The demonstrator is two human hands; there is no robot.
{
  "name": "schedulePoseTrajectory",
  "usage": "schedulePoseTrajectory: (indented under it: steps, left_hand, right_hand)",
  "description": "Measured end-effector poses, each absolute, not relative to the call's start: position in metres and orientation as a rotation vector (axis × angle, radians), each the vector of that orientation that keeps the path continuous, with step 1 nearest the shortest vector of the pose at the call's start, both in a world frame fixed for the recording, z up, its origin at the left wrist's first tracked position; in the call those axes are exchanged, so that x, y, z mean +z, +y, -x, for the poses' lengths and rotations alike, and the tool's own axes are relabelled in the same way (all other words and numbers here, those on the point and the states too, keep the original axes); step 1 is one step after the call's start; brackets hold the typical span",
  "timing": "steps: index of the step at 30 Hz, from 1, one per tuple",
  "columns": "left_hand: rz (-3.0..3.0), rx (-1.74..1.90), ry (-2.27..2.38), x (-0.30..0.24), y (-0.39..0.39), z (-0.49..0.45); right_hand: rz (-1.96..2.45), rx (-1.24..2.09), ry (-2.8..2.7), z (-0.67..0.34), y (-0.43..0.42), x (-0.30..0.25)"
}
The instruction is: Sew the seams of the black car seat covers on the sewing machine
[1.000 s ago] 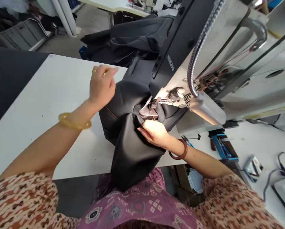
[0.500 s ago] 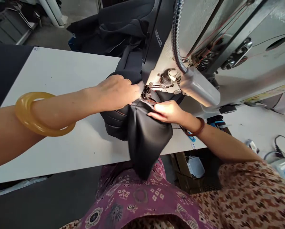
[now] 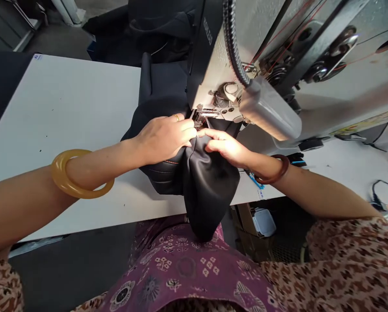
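A black leather-like cover (image 3: 210, 186) with stitched seams lies under the presser foot (image 3: 198, 121) of a sewing machine (image 3: 210, 91). Just left of the foot, my left hand (image 3: 166, 138) is closed on the cover, fingers bent over its edge. My right hand (image 3: 226, 146) pinches the cover in front of the foot, its fingertips almost meeting those of the left. From between the hands a loose flap hangs over the table edge towards my lap. The needle point cannot be made out.
A white tabletop (image 3: 73, 117) extends to the left, with dark material at its far left. The machine's lamp (image 3: 270, 108) hangs above my right hand. Blue-handled scissors or snips (image 3: 257, 182) lie near my right wrist. An open cardboard box (image 3: 246, 221) stands below the table.
My right hand has moved up and left to the presser foot, bringing its fingertips close to my left hand. The cover's near flap has shifted slightly right, and the view has moved a little.
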State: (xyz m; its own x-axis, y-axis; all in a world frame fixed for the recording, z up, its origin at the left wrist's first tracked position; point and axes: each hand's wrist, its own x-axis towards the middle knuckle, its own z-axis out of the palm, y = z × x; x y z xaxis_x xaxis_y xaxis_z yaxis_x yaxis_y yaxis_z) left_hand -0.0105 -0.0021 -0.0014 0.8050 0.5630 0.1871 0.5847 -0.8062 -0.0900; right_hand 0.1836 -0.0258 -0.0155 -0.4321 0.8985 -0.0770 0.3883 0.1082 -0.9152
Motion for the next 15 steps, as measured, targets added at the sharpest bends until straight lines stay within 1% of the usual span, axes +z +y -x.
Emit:
schedulePoseTrajectory:
  steps: [4,8,12,15]
  left_hand:
    - [2.778,-0.323,-0.964,-0.012,-0.023,0.018]
    - [2.753,-0.399,-0.902,-0.035,-0.041,0.025]
    - [2.627,-0.417,-0.922,-0.055,-0.038,0.025]
    - [2.587,-0.381,-0.903,-0.056,-0.029,0.022]
  right_hand:
    - [1.339,1.476,-1.692,-0.179,-0.024,-0.014]
    - [1.389,1.607,-1.606,-0.182,-0.023,-0.018]
    - [1.374,1.558,-1.534,-0.183,-0.019,-0.028]
    - [1.430,1.498,-1.508,-0.182,-0.015,-0.035]
